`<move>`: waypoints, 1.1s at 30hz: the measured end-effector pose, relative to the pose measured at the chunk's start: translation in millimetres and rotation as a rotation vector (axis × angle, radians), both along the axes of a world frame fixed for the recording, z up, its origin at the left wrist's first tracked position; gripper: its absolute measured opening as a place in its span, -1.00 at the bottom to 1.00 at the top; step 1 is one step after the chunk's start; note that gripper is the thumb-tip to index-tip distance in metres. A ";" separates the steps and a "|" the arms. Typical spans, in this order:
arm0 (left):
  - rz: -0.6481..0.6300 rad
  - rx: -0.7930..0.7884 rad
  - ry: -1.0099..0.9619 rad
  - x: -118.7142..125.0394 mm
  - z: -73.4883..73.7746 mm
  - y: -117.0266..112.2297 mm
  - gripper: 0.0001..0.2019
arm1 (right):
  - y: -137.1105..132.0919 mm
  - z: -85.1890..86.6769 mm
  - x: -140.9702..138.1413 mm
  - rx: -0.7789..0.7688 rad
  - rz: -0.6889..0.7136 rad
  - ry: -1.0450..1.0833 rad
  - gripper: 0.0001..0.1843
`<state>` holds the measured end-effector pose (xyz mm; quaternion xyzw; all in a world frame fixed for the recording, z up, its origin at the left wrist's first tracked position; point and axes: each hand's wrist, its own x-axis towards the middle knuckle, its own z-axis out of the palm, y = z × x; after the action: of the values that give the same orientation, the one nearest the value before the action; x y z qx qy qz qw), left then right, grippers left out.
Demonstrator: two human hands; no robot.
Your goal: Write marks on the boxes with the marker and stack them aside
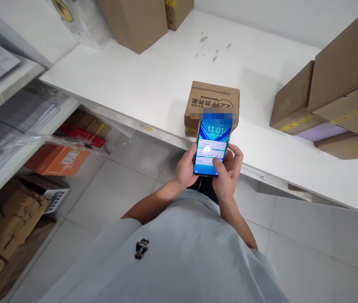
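A person holds a phone (212,145) in both hands, at the near edge of the white bench (141,80). The left hand (185,168) has its grip closed around the left side of the phone. The right hand (228,174) has its grip on the right side, with the thumb (218,165) over the low right part of the screen. The screen is lit up blue and says 11:01, with pale message boxes below. Its top is blurred.

Just past the phone, a small brown box (215,93) sits on the bench, with dark writing on top. The phone hides part of it. On the right, more brown boxes (340,80) stand close together, some with yellow tape. At the far left, a big brown box (136,23) stands beside a white box (82,21). Off to the left, papers (24,113) lie on a shelf (60,122). Lower down, an orange box (57,160) is near a red box (87,136).
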<state>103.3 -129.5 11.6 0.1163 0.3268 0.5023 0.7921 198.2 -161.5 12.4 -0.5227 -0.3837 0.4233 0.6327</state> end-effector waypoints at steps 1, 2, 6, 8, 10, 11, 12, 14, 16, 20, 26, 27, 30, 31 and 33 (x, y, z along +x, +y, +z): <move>0.001 -0.004 -0.001 -0.1 1.7 -0.3 -0.60 | -0.5 0.4 0.3 0.000 0.010 0.008 -0.49; 0.002 -0.009 -0.001 -0.2 3.5 -0.7 -0.61 | -1.0 0.9 0.6 -0.001 0.018 0.010 -0.49; 0.031 -0.036 0.017 0.1 11.1 -4.1 -0.64 | -3.1 3.0 1.7 -0.008 0.026 -0.005 -0.49; 0.045 -0.046 0.021 0.3 13.8 -6.1 -0.64 | -4.1 4.1 2.0 0.003 0.027 0.010 -0.49; 0.045 -0.043 0.019 0.2 15.3 -7.6 -0.63 | -4.9 4.9 1.9 0.013 0.034 0.023 -0.48; 0.042 -0.039 0.017 0.1 15.6 -7.9 -0.63 | -5.1 5.2 1.8 0.014 0.040 0.022 -0.47; 0.040 -0.033 0.016 0.0 15.5 -8.0 -0.63 | -5.3 5.3 1.6 0.012 0.046 0.015 -0.47; 0.034 -0.022 0.013 -0.2 14.7 -7.8 -0.63 | -5.3 5.3 1.2 -0.001 0.056 -0.005 -0.47; 0.037 -0.012 0.012 -0.4 13.3 -7.5 -0.63 | -4.9 4.9 1.0 -0.011 0.060 -0.020 -0.46; 0.052 0.001 0.031 -0.8 11.1 -7.7 -0.65 | -3.7 3.6 1.5 -0.005 0.077 -0.015 -0.46; 0.036 -0.002 0.010 -0.3 10.3 -6.4 -0.63 | -3.4 1.9 3.9 -0.014 0.081 -0.034 -0.45; 0.038 -0.007 0.009 -0.2 10.3 -5.7 -0.63 | -3.2 1.8 4.6 -0.015 0.079 -0.037 -0.45; 0.039 -0.011 0.022 -0.1 10.2 -3.6 -0.63 | -2.9 1.8 6.6 -0.010 0.082 -0.053 -0.44; 0.037 -0.006 0.027 -0.2 9.9 -3.0 -0.63 | -3.3 1.8 7.1 -0.006 0.082 -0.061 -0.44; 0.044 0.015 0.031 -0.7 9.1 -2.3 -0.63 | -5.5 1.7 8.0 0.000 0.085 -0.098 -0.43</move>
<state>102.6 -131.8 20.8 0.1226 0.3378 0.5202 0.7747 206.2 -166.9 14.2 -0.5261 -0.4360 0.4237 0.5946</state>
